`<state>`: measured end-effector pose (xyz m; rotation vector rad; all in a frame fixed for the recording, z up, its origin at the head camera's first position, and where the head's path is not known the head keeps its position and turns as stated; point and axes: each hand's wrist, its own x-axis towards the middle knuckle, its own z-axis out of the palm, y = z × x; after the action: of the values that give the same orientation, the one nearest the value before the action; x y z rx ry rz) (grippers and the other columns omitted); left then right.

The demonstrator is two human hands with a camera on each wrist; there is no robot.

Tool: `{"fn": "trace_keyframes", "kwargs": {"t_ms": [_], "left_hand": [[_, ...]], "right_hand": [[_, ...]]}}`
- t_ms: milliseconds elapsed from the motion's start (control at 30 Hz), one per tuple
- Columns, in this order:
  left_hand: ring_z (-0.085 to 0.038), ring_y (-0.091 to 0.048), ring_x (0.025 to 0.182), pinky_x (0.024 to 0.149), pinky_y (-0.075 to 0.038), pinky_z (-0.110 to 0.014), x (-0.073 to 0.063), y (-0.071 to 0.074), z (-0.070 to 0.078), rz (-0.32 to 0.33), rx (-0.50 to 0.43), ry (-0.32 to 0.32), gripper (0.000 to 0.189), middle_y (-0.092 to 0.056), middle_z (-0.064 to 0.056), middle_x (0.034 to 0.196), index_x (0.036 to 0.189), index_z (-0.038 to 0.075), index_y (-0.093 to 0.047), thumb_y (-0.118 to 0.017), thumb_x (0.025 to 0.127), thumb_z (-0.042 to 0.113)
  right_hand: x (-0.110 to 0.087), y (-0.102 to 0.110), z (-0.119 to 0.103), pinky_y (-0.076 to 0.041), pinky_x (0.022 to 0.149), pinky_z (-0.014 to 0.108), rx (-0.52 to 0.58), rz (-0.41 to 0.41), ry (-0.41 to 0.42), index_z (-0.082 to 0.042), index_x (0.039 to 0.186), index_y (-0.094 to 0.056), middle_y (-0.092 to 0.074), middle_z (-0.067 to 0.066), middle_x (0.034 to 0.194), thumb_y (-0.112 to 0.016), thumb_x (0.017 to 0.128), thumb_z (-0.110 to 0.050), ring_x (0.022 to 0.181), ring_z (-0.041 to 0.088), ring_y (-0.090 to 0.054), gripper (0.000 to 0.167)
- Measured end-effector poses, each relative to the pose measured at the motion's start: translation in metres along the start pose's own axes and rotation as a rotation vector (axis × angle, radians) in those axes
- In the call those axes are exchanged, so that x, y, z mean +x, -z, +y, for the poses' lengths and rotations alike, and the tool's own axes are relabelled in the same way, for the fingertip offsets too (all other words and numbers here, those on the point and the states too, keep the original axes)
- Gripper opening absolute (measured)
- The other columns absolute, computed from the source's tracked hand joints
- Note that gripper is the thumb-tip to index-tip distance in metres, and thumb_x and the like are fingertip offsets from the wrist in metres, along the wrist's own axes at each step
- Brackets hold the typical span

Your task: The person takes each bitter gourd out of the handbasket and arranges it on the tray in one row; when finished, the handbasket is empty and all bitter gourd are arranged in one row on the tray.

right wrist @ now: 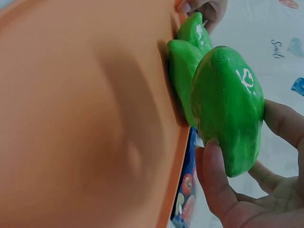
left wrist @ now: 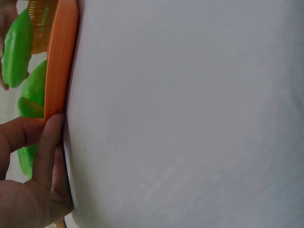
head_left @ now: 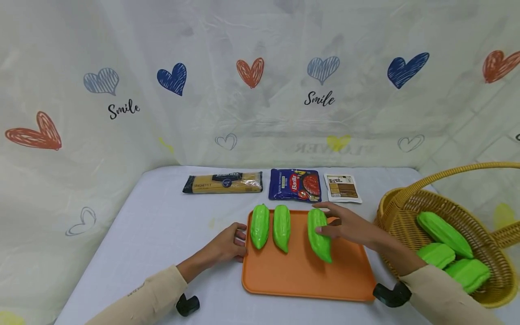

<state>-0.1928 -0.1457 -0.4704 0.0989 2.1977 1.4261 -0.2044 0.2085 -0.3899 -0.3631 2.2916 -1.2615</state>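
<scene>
My right hand [head_left: 340,221] holds a bright green star fruit [head_left: 318,234] between thumb and fingers. It is raised over the right half of an orange tray [head_left: 292,277], and a shadow falls on the tray in the right wrist view. Two more star fruits lie side by side at the tray's left end, the outer one [head_left: 260,227] by the rim and the other [head_left: 281,229] just right of it. At the left edge, my left hand [head_left: 227,241] grips the tray's rim, with fingertips against its side wall in the left wrist view.
Right of the tray stands a wicker basket [head_left: 400,221] with a tall handle, holding several green star fruits [head_left: 444,234]. Behind the tray lie a pack of spaghetti [head_left: 227,183], a blue Barilla pouch [head_left: 295,185] and a small white-and-brown packet [head_left: 342,188].
</scene>
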Motion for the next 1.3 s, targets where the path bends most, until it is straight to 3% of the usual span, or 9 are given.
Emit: {"fn": "trace_keyframes", "kwargs": {"t_ms": [233,433,700,933,1300], "left_hand": [[-0.022,-0.060,0.096,0.072,-0.064,-0.032,-0.001,0.001,0.000,-0.004,0.002,-0.005,0.072,-0.053,-0.013,0.120,0.145,0.002,-0.039,-0.075,0.082,0.004],[-0.022,-0.060,0.096,0.072,-0.064,-0.032,-0.001,0.001,0.001,-0.005,0.007,-0.011,0.072,-0.053,-0.013,0.120,0.145,0.002,-0.039,-0.075,0.082,0.004],[-0.022,-0.060,0.097,0.071,-0.064,-0.032,0.000,0.001,0.000,-0.005,0.010,-0.015,0.072,-0.053,-0.013,0.120,0.145,0.001,-0.039,-0.075,0.083,0.005],[-0.023,-0.060,0.096,0.071,-0.064,-0.032,0.000,0.001,0.000,-0.002,0.007,-0.014,0.072,-0.053,-0.013,0.120,0.145,0.001,-0.040,-0.075,0.082,0.004],[-0.023,-0.061,0.095,0.070,-0.064,-0.032,-0.001,-0.001,0.000,0.007,0.001,-0.003,0.072,-0.054,-0.013,0.119,0.144,0.001,-0.040,-0.075,0.081,0.003]], "right_hand": [[0.017,-0.004,0.005,-0.060,0.082,0.042,-0.011,-0.015,-0.005,-0.008,0.155,-0.032,-0.040,0.034,0.148,-0.071,0.093,-0.032,0.124,0.042,-0.056,0.076],[0.031,-0.007,0.006,-0.059,0.081,0.041,-0.018,-0.009,-0.054,-0.010,0.154,-0.034,-0.042,0.031,0.147,-0.072,0.092,-0.033,0.103,0.029,-0.065,0.077],[0.046,-0.014,0.006,-0.059,0.093,0.043,-0.008,-0.013,-0.058,-0.006,0.154,-0.033,-0.041,0.032,0.147,-0.073,0.092,-0.030,0.129,0.041,-0.053,0.078],[0.055,-0.020,0.004,-0.058,0.094,0.043,-0.048,0.032,-0.042,-0.004,0.149,-0.040,-0.046,0.029,0.144,-0.076,0.089,-0.031,0.133,0.043,-0.047,0.075],[0.062,-0.027,0.004,-0.058,0.093,0.042,-0.054,0.048,-0.048,-0.004,0.150,-0.041,-0.054,0.027,0.138,-0.077,0.088,-0.034,0.128,0.041,-0.053,0.078]]}}
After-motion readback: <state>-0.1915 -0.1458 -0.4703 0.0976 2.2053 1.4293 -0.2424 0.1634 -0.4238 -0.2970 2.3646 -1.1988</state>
